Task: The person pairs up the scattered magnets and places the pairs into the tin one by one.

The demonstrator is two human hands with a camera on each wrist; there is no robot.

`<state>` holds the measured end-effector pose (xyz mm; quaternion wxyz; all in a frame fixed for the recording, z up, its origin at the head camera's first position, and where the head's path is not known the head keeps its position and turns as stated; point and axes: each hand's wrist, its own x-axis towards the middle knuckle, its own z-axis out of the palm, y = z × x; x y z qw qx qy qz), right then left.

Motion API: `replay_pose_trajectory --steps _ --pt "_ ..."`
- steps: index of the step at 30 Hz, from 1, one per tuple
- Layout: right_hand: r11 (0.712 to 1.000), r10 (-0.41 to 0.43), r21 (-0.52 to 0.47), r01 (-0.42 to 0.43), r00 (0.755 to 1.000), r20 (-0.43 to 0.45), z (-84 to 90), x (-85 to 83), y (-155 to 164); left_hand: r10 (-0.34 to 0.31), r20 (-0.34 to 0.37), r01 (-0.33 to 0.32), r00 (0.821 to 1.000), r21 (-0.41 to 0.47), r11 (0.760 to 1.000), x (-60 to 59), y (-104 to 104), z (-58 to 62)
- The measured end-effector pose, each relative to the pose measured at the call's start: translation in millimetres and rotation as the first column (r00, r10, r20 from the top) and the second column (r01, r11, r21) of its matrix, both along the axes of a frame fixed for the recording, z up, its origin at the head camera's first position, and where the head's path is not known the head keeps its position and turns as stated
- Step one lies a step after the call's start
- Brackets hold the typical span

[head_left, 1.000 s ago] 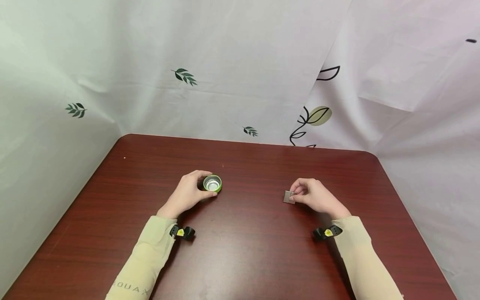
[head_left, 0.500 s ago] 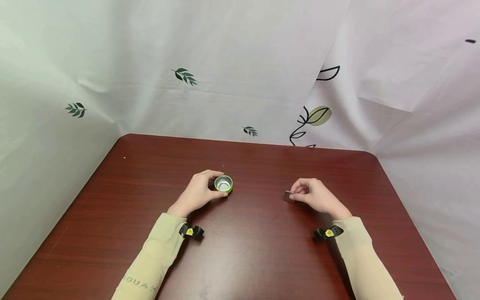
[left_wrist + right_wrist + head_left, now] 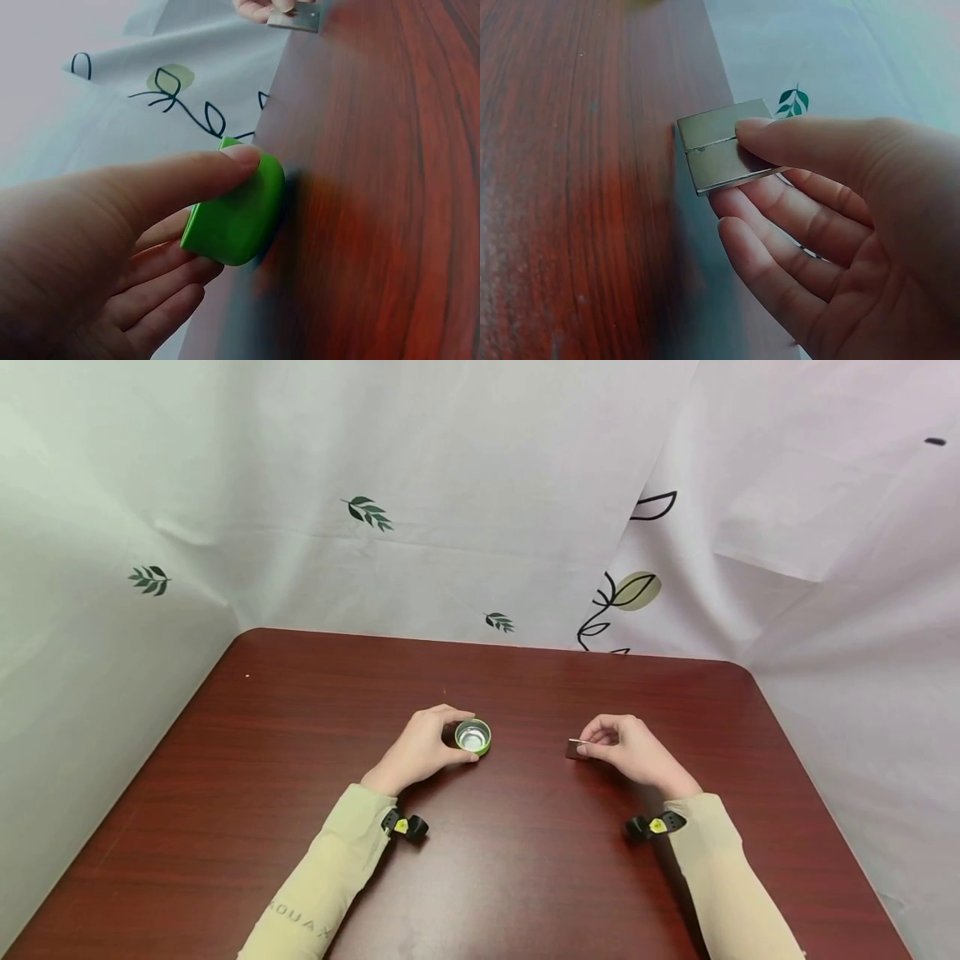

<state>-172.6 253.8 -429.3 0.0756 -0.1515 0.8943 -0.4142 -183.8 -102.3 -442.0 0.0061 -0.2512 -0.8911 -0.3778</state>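
Nearest the body, pale yellow-green fabric sleeves (image 3: 322,860) cover both forearms, dark lettering running along the left one. Just behind each hand, at the cuff, sits a black wrist strap with a yellow mark (image 3: 405,824), and a dark rounded piece juts inward from each.

Past the straps, the left hand (image 3: 423,747) grips a small round bright-green cup with a shiny silver inside (image 3: 236,221), its thumb on the near side of the wall and fingers on the far side. The cup lies just off this hand's fingertips, on the side toward the other hand, its mouth facing up. Whether its base touches the surface below is hard to tell.

Well apart, the right hand (image 3: 630,752) pinches a thin, flat, silver-grey metal piece with a seam across its face (image 3: 712,165), thumb on top and fingers beneath. The piece projects from the fingertips toward the left hand, low over the glossy reddish-brown wood-grain table (image 3: 487,877) that spreads under both hands.

Beyond the hands and the table's far edge hangs white cloth (image 3: 450,443), printed with dark green leaf sprigs (image 3: 367,513) and, farther right, a black-outlined plant with a yellow-green oval (image 3: 637,591).
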Motion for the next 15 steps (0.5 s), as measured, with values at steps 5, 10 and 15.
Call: replay_pose_trajectory --steps 5,10,15 --pt "1.0 -0.022 -0.006 0.022 1.0 0.006 2.4 -0.3 -0.9 0.006 0.025 -0.006 1.0 -0.004 1.0 -0.5 7.5 -0.1" --pt "0.999 -0.039 -0.028 0.039 0.999 0.011 4.0 -0.4 -2.2 0.015 0.063 -0.016 0.998 0.021 1.0 -0.5 10.8 0.9" --pt "0.997 -0.055 -0.057 0.055 0.998 0.014 4.9 -1.7 -4.2 0.001 0.081 -0.004 0.997 0.042 0.999 -0.8 10.5 1.8"
